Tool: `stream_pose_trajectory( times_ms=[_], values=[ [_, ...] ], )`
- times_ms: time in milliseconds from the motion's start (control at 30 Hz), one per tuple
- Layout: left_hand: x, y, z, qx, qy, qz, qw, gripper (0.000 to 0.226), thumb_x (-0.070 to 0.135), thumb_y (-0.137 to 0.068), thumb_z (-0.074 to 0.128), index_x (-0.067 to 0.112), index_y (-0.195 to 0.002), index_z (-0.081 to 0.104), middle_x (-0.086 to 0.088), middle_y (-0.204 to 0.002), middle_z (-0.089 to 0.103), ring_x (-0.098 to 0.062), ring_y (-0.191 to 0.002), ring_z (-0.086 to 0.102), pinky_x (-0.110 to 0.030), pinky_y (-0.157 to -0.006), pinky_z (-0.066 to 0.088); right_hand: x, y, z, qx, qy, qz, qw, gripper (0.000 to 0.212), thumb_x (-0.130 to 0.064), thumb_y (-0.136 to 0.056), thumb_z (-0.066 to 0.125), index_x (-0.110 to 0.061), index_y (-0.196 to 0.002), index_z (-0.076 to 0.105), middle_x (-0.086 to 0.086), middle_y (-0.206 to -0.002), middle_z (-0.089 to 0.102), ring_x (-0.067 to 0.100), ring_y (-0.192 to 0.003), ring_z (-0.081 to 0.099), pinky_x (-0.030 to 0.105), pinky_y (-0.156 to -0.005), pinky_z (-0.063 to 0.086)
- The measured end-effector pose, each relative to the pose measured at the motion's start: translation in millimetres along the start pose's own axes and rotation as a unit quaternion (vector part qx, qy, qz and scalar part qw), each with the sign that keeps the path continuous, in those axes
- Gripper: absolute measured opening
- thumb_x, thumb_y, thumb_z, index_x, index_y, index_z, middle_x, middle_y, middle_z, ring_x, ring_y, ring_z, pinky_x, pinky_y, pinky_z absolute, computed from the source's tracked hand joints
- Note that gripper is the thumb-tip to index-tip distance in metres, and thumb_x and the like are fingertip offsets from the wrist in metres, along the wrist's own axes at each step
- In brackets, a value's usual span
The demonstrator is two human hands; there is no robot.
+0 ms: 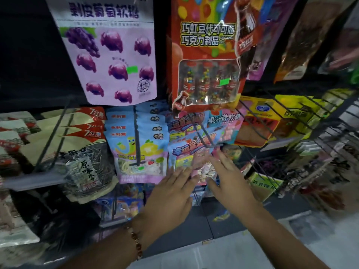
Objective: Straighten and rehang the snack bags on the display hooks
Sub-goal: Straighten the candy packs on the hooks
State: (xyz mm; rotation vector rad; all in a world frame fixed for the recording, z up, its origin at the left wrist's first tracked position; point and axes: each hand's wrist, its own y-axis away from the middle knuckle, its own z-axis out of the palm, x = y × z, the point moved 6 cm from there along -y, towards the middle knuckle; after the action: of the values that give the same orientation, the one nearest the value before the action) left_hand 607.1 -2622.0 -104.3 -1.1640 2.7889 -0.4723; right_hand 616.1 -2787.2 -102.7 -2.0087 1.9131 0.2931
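Two hands up front here, both reaching into the middle of the rack. The left hand [171, 193] has a beaded bracelet [137, 243] on the wrist and its fingers are straight and spread, tips resting on the lower edge of a pink-and-blue candy bag [191, 156]. The right hand [229, 179] is the same deal — fingers flat and extended, laid against that bag's right side, not curled round anything. The bag hangs at the front of a stack on a black display hook [206, 138], and it's a bit blurry so I can't read the print.

Just left of it is a blue bag with a yellow worm [138, 150] on its own hook, and further left the sunflower seed bags [85, 158] with red corners. To the right, yellow packets [260, 121] sit behind a wire rack [310, 121].

Higher up and further back — a big purple grape gummy bag [114, 55] and a red chocolate bean pack [206, 61], each with a small green sticker.
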Motion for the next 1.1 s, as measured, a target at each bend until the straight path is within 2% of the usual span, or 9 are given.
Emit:
stream_pose_trajectory(
  times_ms=[233, 300, 400, 533, 633, 733, 833, 967, 1100],
  values=[
    [-27, -77, 49, -0.023, -0.093, -0.162, 0.982, 0.085, 0.036, -0.077, 0.070, 0.019, -0.150, 0.031, -0.017, -0.161, 0.016, -0.041, -0.147, 0.015, -0.065, -0.110, 0.026, 31, -65, 28, 0.035, -0.057, -0.086, 0.994, 0.081, -0.031, -0.092, 0.060, -0.027, -0.156, 0.010, -0.003, -0.161, -0.024, 0.029, -0.150, -0.005, 0.053, -0.116, 0.024],
    [-44, -94, 57, -0.004, -0.111, -0.180, 0.977, 0.084, 0.037, -0.079, 0.069, 0.019, -0.152, 0.031, -0.014, -0.162, 0.013, -0.039, -0.148, 0.013, -0.062, -0.112, 0.026, 33, -87, 35, 0.022, -0.067, -0.101, 0.992, 0.091, -0.031, -0.093, 0.059, -0.036, -0.154, -0.009, -0.002, -0.160, -0.025, 0.030, -0.150, -0.005, 0.054, -0.117, 0.023],
    [-70, -113, 68, 0.009, -0.118, -0.184, 0.976, 0.088, 0.038, -0.078, 0.074, 0.019, -0.151, 0.030, -0.014, -0.160, 0.020, -0.037, -0.147, 0.020, -0.056, -0.115, 0.022, 37, -118, 46, 0.008, -0.081, -0.111, 0.991, 0.090, -0.031, -0.091, 0.063, -0.037, -0.154, -0.001, -0.002, -0.162, -0.018, 0.028, -0.151, -0.004, 0.054, -0.115, 0.027],
    [-78, -114, 69, 0.007, -0.112, -0.177, 0.978, 0.080, 0.028, -0.083, 0.070, 0.018, -0.151, 0.030, -0.017, -0.160, 0.018, -0.037, -0.148, 0.016, -0.049, -0.117, 0.008, 42, -137, 47, 0.027, -0.207, -0.064, 0.976, 0.084, -0.022, -0.090, 0.069, -0.027, -0.154, 0.015, -0.016, -0.161, -0.006, 0.005, -0.149, 0.004, 0.030, -0.116, 0.025],
    [-73, -93, 64, 0.041, -0.103, -0.209, 0.972, 0.076, 0.023, -0.083, 0.068, 0.016, -0.151, 0.034, -0.023, -0.159, 0.016, -0.041, -0.147, 0.013, -0.052, -0.118, 0.012, 53, -135, 41, 0.088, -0.396, 0.032, 0.914, 0.063, -0.011, -0.090, 0.068, -0.018, -0.140, 0.030, -0.020, -0.139, 0.031, -0.026, -0.114, 0.036, 0.006, -0.096, 0.033],
    [-71, -67, 71, 0.051, -0.102, -0.246, 0.963, 0.087, 0.025, -0.081, 0.068, 0.017, -0.155, 0.022, -0.024, -0.159, 0.012, -0.044, -0.147, 0.009, -0.057, -0.119, 0.011, 66, -146, 60, 0.060, -0.474, 0.131, 0.868, 0.093, -0.039, -0.077, 0.080, -0.021, -0.149, 0.025, 0.011, -0.134, 0.042, 0.014, -0.117, 0.048, 0.029, -0.102, 0.045],
    [-79, -59, 75, 0.046, -0.111, -0.236, 0.964, 0.087, 0.029, -0.086, 0.063, 0.017, -0.157, 0.013, -0.023, -0.160, 0.006, -0.041, -0.148, 0.000, -0.057, -0.119, 0.007, 76, -161, 97, -0.010, -0.504, 0.161, 0.848, 0.106, -0.073, -0.056, 0.080, -0.056, -0.142, 0.021, 0.003, -0.120, 0.036, 0.033, -0.113, 0.046, 0.064, -0.105, 0.038],
    [-101, -56, 77, 0.003, -0.113, -0.194, 0.974, 0.078, 0.034, -0.095, 0.050, 0.018, -0.157, 0.007, -0.024, -0.160, 0.006, -0.040, -0.148, 0.001, -0.052, -0.120, 0.006, 57, -153, 82, 0.013, -0.543, 0.210, 0.813, 0.109, -0.058, -0.061, 0.079, -0.024, -0.150, 0.025, 0.005, -0.141, 0.041, 0.027, -0.125, 0.045, 0.048, -0.107, 0.040],
    [-107, -37, 73, -0.013, -0.124, -0.148, 0.981, 0.071, 0.033, -0.096, 0.049, 0.018, -0.156, 0.015, -0.023, -0.160, 0.011, -0.039, -0.149, 0.006, -0.050, -0.120, 0.007, 61, -140, 73, 0.022, -0.523, 0.208, 0.826, 0.099, -0.051, -0.072, 0.078, -0.022, -0.151, 0.026, 0.008, -0.145, 0.040, 0.026, -0.126, 0.048, 0.045, -0.105, 0.043]
  ],
)
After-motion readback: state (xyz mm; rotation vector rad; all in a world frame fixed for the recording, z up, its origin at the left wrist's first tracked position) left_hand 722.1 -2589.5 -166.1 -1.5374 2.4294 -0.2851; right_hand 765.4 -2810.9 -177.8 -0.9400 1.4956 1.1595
